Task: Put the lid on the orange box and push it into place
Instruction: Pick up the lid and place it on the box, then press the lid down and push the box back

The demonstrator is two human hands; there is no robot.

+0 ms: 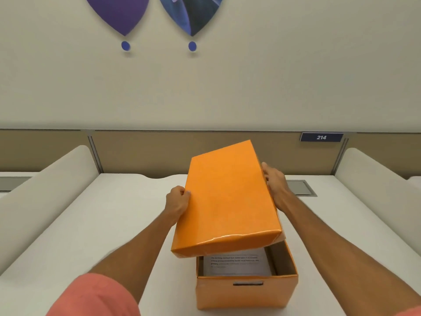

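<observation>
Lid in the air, not yet seated.
The left hand (178,202) and right hand (274,181) are gripping the lid (225,199) by its long edges, tilting it above the open orange box (247,293) on the counter (102,224); lowering and pressing are remaining.

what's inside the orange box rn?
A white printed sheet lies in the orange box. The tilted lid, held by both hands, covers the far part; anything under the sheet is hidden.
</observation>
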